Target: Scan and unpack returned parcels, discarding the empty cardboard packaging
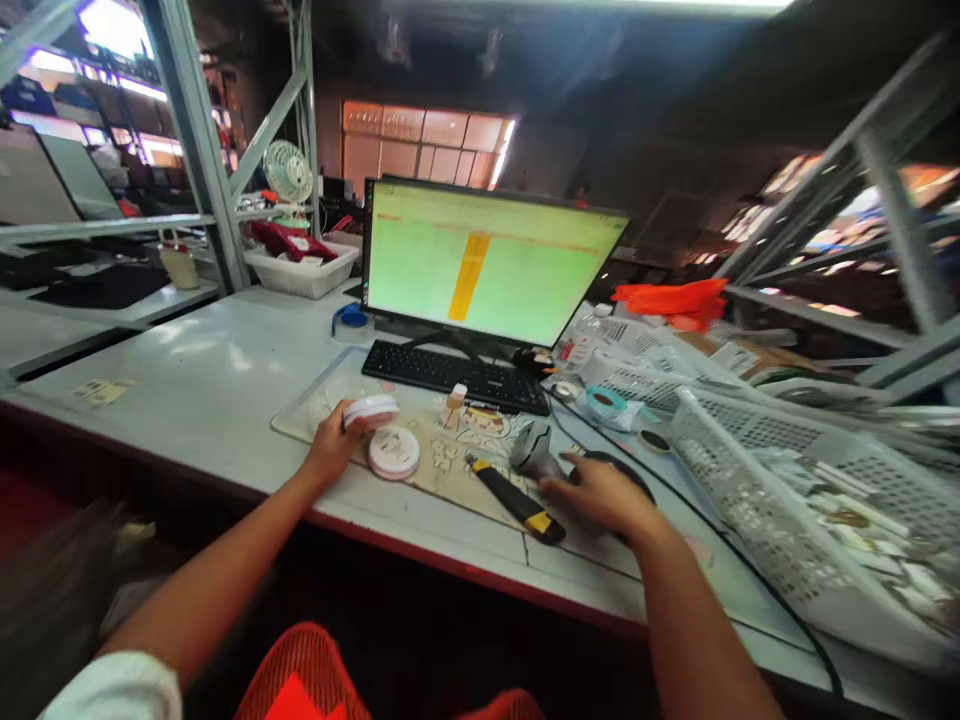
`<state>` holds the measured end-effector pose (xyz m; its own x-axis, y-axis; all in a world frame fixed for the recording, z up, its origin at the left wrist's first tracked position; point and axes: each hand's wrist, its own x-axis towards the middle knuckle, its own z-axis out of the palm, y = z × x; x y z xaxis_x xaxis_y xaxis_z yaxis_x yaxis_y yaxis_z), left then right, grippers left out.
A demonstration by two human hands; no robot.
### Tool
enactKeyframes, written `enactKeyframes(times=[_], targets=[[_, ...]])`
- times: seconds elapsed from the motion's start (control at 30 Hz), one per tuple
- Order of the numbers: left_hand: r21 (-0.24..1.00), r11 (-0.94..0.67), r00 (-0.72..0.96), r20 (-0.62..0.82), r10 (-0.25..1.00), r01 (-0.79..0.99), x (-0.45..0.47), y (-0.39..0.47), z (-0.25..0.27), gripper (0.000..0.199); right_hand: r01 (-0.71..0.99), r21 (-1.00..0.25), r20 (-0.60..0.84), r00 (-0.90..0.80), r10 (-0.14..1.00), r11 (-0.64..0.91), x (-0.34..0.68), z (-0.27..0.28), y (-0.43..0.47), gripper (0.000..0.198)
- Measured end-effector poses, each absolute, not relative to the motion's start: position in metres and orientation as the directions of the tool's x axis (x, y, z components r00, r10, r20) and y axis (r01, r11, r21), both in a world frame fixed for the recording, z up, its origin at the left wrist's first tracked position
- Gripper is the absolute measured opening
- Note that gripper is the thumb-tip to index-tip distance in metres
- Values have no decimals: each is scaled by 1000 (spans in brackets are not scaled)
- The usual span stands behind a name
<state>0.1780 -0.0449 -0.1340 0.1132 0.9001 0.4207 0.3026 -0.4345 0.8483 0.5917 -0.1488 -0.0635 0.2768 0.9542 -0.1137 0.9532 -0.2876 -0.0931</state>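
My left hand (335, 440) is closed around the edge of a round, flat, white-and-pink lidded jar (373, 410), lifted and slightly tilted. Just beside it, a second round jar (394, 453) of the same look lies flat on the desk mat, label up. My right hand (600, 490) is slightly blurred, its thumb and forefinger spread apart. They point at a grey handheld scanner (534, 452); whether they touch it I cannot tell. A dark rounded object (626, 468) is partly hidden behind this hand. Left of the hand lies a black-and-yellow utility knife (517, 498).
A small bottle (454, 407) stands before the black keyboard (450, 375) and the lit monitor (487, 262). White perforated baskets (757, 510) fill the right side, with a black cable (697, 520) running past them. Another basket (304, 272) stands at the back left.
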Motion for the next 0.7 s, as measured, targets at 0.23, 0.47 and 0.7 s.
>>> enactKeyframes(times=[0.23,0.47,0.7], targets=[[898,-357,-45,380,924,257,178,-43,-132,59,974,-218,177,109,978,-69,558,-34,-134,69],[811,-521,117,509,853,265,178,-44,-134,39,959,-270,243,157,957,-88,575,-39,-137,60],[601,-723,417,593,689,340,182,-53,-128,38,957,-212,330,261,907,-198,669,-72,-157,48]])
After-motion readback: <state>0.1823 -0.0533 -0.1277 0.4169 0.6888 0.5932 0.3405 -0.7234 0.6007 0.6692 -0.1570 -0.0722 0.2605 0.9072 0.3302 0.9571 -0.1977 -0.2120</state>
